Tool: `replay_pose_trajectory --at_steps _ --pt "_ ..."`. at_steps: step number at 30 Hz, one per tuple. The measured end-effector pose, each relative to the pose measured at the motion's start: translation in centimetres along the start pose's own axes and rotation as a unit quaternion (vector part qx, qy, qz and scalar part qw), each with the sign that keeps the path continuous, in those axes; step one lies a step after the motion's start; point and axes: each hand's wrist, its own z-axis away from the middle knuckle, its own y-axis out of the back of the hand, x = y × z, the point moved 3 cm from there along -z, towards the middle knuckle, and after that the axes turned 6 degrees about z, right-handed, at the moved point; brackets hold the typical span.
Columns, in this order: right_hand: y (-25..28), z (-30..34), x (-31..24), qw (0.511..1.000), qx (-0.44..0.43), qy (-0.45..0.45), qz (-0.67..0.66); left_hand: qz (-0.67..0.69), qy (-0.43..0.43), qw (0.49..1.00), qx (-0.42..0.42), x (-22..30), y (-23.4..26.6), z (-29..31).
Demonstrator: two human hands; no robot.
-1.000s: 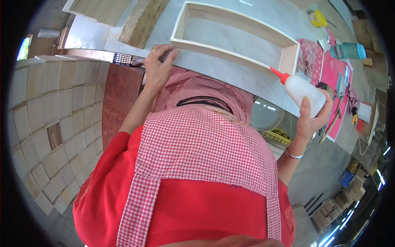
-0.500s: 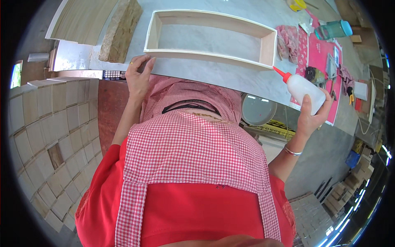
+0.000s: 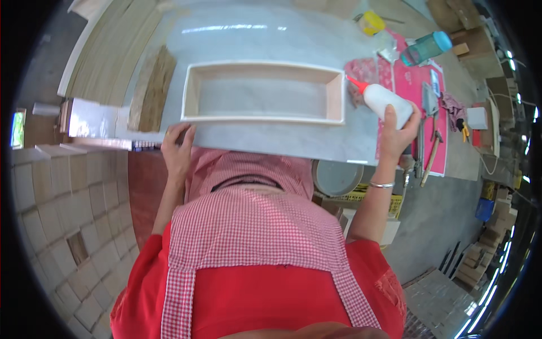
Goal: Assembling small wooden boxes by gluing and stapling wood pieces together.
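A shallow rectangular wooden frame (image 3: 262, 120) with white edges lies on the grey table, and the tabletop shows through its middle. My left hand (image 3: 177, 151) is at its near left corner, thumb and index finger apart, the fingertips touching or almost touching the wood. My right hand (image 3: 402, 131) is wrapped round a white squeeze glue bottle (image 3: 385, 103) with a red nozzle. The bottle is tilted, its nozzle tip pointing up and left just beside the frame's right end. Whether glue is flowing cannot be made out.
A rough wooden block (image 3: 151, 93) and stacked boards (image 3: 107, 51) sit at the left. On the right lie a crumpled pink cloth (image 3: 361, 72), a teal bottle (image 3: 423, 50), a yellow container (image 3: 371, 22) and a hammer (image 3: 433, 155). A round basin (image 3: 337, 176) is below the table edge.
The view has shifted, so the table sits lower in it. The glue bottle's nozzle has moved from the frame's near right corner along its right end toward the far corner. The left hand stays near its corner.
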Motion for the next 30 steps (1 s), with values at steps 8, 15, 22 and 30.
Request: replay_pose_trajectory --at_steps 8,15,22,30 --pt "-2.9 -5.5 5.4 0.991 0.117 -0.071 -0.004 0.023 -0.003 1.000 -0.008 -0.9 0.4 0.1" --pt "-5.8 -9.2 14.1 0.932 -0.021 -0.082 0.354 -0.011 -0.029 0.999 -0.032 -1.8 0.7 -0.6" --pt "1.5 -7.4 10.6 0.956 0.099 -0.031 0.273 0.069 -0.028 0.993 -0.089 -5.7 0.6 -1.4" --pt "24.6 8.3 10.2 0.826 0.301 -0.239 0.413 0.128 -0.055 0.986 -0.093 -6.8 0.4 -2.2"
